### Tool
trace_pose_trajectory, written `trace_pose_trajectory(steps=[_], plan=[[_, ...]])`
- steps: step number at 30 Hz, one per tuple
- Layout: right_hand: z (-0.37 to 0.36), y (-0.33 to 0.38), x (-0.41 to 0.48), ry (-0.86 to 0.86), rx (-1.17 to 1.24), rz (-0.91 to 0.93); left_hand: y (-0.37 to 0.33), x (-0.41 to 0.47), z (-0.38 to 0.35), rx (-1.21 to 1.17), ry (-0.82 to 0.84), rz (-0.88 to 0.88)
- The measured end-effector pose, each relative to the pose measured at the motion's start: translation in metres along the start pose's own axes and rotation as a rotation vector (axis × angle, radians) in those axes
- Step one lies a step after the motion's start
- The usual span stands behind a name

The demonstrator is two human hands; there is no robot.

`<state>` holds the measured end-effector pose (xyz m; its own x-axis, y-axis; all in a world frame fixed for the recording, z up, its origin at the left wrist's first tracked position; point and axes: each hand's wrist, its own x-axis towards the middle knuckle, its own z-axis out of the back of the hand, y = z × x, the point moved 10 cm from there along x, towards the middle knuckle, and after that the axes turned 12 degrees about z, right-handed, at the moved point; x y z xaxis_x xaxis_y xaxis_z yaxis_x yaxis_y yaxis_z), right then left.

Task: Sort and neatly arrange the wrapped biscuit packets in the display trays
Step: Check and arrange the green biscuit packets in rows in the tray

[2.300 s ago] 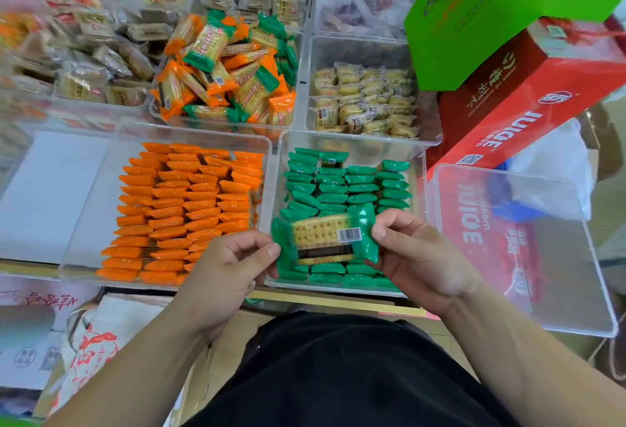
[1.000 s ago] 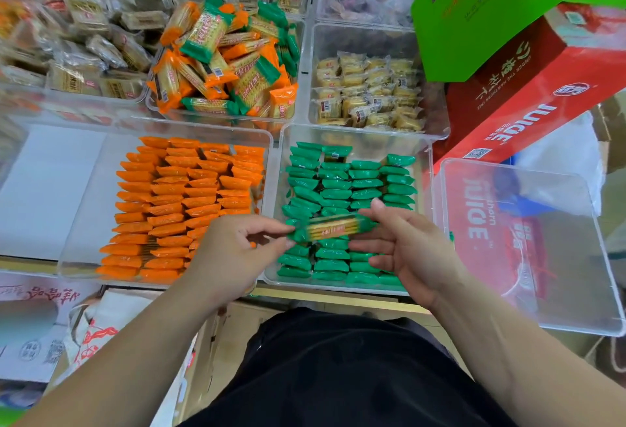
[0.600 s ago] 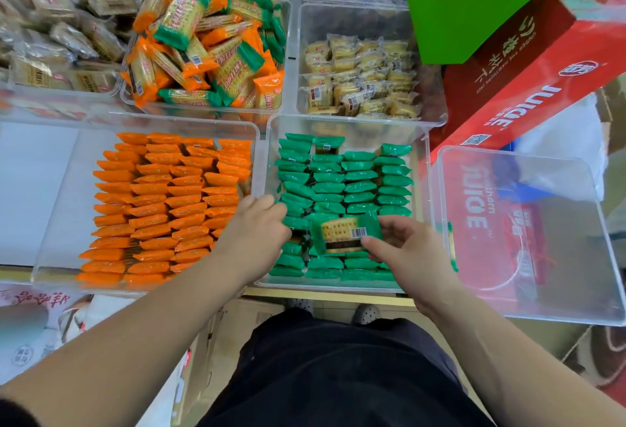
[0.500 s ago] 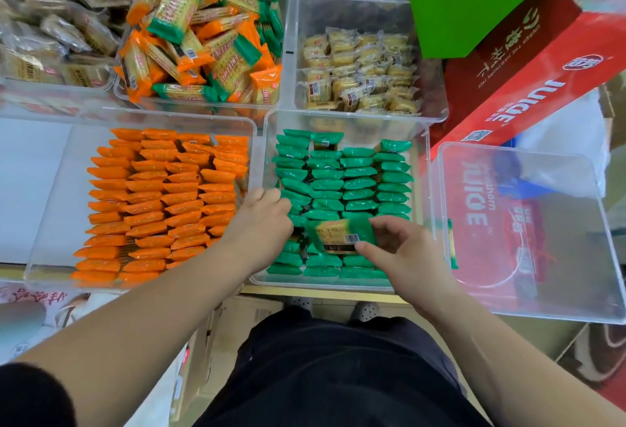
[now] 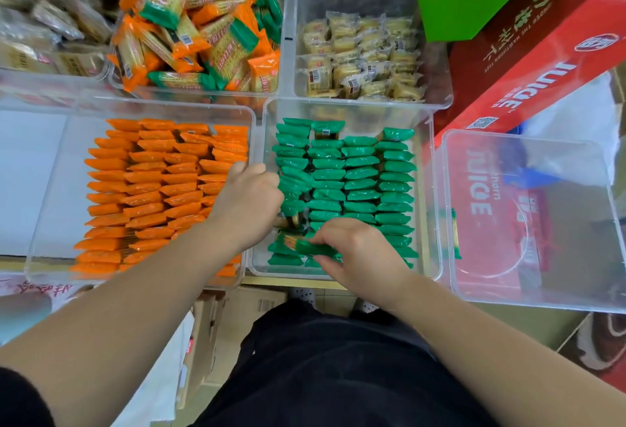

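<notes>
Your right hand pinches a green-wrapped biscuit packet between thumb and fingers. Its long axis runs left to right, low over the near left corner of a transparent plastic tray filled with rows of green packets. Your left hand reaches in at that tray's left edge; its fingertips are hidden, so its grip cannot be told. Just left, a second transparent tray holds rows of orange packets. Behind them lies a loose heap of orange and green packets. A red juice carton stands at the right.
</notes>
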<state>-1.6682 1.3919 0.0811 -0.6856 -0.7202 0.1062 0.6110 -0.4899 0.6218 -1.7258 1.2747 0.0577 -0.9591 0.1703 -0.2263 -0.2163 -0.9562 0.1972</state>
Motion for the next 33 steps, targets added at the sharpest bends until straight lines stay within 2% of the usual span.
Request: trace_pose_trajectory(steps=[6, 12, 18, 25, 29, 33], plan=[[-0.023, 0.017, 0.029, 0.056, -0.088, 0.080, 0.030, -0.008, 0.031, -0.246, -0.146, 0.126], [-0.059, -0.017, 0.035, 0.255, -0.190, -0.009, 0.072, -0.032, 0.052, -0.531, -0.253, 0.241], [-0.074, -0.025, 0.043, 0.334, -0.331, 0.029, 0.109, -0.075, 0.048, -0.801, -0.236, 0.447], [-0.076, -0.024, 0.041, 0.484, -0.456, 0.100, 0.111, -0.125, 0.011, -1.191, -0.104, 0.684], [-0.063, -0.021, 0.037, 0.469, -0.378, 0.030, 0.101, -0.137, -0.004, -1.349, -0.046, 0.748], [-0.023, -0.020, 0.026, 0.238, -0.028, -0.214, 0.093, -0.139, -0.003, -1.461, -0.019, 0.750]])
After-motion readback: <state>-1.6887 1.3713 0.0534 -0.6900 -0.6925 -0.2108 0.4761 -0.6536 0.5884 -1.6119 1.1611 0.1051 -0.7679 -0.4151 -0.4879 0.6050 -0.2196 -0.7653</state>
